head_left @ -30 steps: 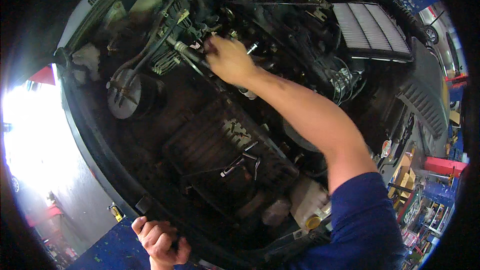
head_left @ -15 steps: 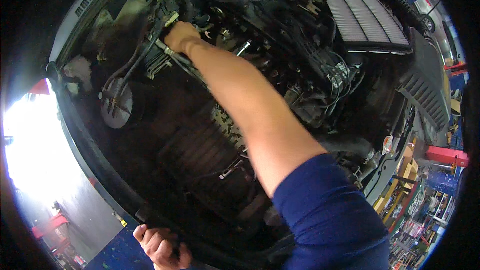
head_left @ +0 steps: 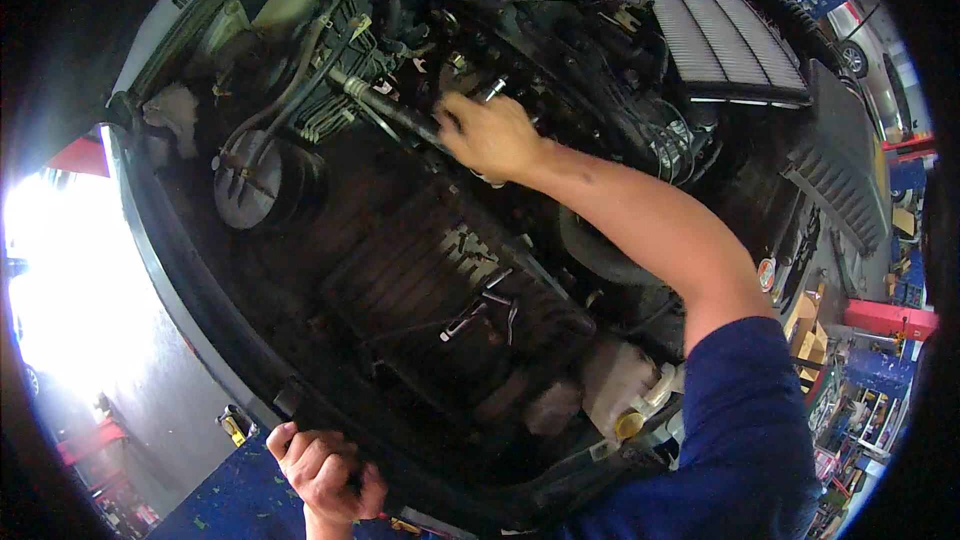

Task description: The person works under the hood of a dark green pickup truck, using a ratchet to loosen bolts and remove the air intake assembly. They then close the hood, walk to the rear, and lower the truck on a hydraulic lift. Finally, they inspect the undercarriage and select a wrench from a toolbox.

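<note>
My right hand [head_left: 490,135] is over the engine, its fingers bent and smeared by motion; whether it holds anything does not show. Right beside it a chrome socket tool [head_left: 495,90] sticks up out of the engine. A hose with a pale metal end [head_left: 350,88] runs toward the hand from the upper left. At the lower left, my left hand [head_left: 328,475] is closed at the fender edge [head_left: 225,370], and what lies inside its fingers is hidden. Several metal hand tools [head_left: 465,320] lie on a dark ribbed cover [head_left: 390,260] between the hands.
A pleated air filter [head_left: 735,45] lies at the upper right, beside a black ribbed plastic housing [head_left: 840,200]. A round black canister [head_left: 250,185] stands at the left. Near my right sleeve is a reservoir with a yellow cap [head_left: 628,426]. Workshop shelves [head_left: 870,410] are beyond.
My right hand has drawn back from the wiring at the upper left to beside the chrome socket tool, its elbow swinging right. My left hand stays at the fender edge.
</note>
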### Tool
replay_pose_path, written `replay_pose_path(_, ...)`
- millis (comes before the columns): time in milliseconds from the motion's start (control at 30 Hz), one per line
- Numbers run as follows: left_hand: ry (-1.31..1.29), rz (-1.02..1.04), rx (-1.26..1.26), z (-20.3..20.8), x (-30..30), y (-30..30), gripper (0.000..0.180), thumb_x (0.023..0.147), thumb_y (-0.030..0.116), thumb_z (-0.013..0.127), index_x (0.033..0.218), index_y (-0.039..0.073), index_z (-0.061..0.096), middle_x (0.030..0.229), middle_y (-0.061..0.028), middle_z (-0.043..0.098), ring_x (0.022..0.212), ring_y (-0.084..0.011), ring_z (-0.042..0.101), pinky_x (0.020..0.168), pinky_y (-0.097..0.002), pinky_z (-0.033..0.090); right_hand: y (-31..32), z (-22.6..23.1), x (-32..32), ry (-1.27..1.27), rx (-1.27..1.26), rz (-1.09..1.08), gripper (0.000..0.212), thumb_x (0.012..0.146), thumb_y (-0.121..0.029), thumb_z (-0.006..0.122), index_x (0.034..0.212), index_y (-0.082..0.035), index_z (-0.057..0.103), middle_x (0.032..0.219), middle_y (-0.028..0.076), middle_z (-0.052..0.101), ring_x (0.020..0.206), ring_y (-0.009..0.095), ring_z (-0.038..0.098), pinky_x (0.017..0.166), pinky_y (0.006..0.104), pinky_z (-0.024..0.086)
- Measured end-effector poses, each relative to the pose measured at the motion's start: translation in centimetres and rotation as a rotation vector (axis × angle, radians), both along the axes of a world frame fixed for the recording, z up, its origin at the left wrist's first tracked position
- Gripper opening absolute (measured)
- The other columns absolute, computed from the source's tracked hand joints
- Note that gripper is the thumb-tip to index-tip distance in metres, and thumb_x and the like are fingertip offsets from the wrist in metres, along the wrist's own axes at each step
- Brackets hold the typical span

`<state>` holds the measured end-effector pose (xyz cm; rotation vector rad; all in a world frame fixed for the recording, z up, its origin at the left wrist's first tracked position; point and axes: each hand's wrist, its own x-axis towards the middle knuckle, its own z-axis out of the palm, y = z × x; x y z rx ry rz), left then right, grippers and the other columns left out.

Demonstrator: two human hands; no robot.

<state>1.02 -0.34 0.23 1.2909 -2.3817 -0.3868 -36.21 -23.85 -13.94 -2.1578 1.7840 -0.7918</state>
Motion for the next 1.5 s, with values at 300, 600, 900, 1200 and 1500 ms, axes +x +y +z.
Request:
replay_pose_path(300,-0.004,-0.059,-0.029,1.8,-1.3,-1.5,0.011,0.068,0.015,0.068,0.07,0.009,0.059,0.073,-0.007,0.065,0.069,-0.0257,0.063,0.085,-0.0429,0.045,-18.7,0.0,8.8,0.083,0.455,-0.352,0.034,0.094,-0.035,0.069,0.114,-0.009,0.08,0.121,0.015,0.075,0.114,0.035,0.072,0.093,0.0443,0.06)
replay_pose_path(600,-0.013,0.038,-0.012,0.4,-0.5,-0.2,0.014,0.059,0.02,0.067,0.062,0.012,0.056,0.067,-0.0046,0.064,0.069,-0.0222,0.064,0.098,-0.0414,0.043,-16.1,-0.1,6.0,0.184,0.479,-0.071,0.059,0.097,-0.052,0.064,0.123,0.001,0.072,0.122,0.021,0.072,0.115,0.041,0.067,0.099,0.0435,0.055)
replay_pose_path(900,-0.005,0.052,-0.023,0.6,-1.1,-0.5,0.012,0.062,0.02,0.067,0.061,0.012,0.058,0.068,-0.0043,0.066,0.07,-0.0209,0.065,0.098,-0.0427,0.043,-10.8,1.6,5.6,-0.378,0.206,-0.159,0.049,0.087,-0.038,0.077,0.119,-0.001,0.073,0.091,0.028,0.073,0.093,0.043,0.073,0.084,0.0492,0.057)
replay_pose_path(1200,-0.009,-0.082,-0.033,2.3,-2.4,-1.6,0.014,0.066,0.013,0.069,0.075,0.009,0.058,0.076,-0.0095,0.065,0.071,-0.027,0.063,0.083,-0.0429,0.044,-10.0,2.5,4.8,-0.537,-0.025,-0.014,0.05,0.086,-0.035,0.076,0.121,0.0,0.072,0.086,0.026,0.073,0.086,0.043,0.072,0.08,0.047,0.058)
replay_pose_path(1500,-0.05,-0.07,0.008,2.2,-2.2,-1.5,0.013,0.072,0.014,0.07,0.074,0.008,0.058,0.076,-0.0092,0.065,0.073,-0.0268,0.063,0.086,-0.0429,0.042,-12.3,-0.7,3.5,-0.426,-0.048,0.03,0.05,0.089,-0.039,0.074,0.121,-0.001,0.072,0.084,0.025,0.073,0.083,0.043,0.072,0.08,0.0482,0.059)
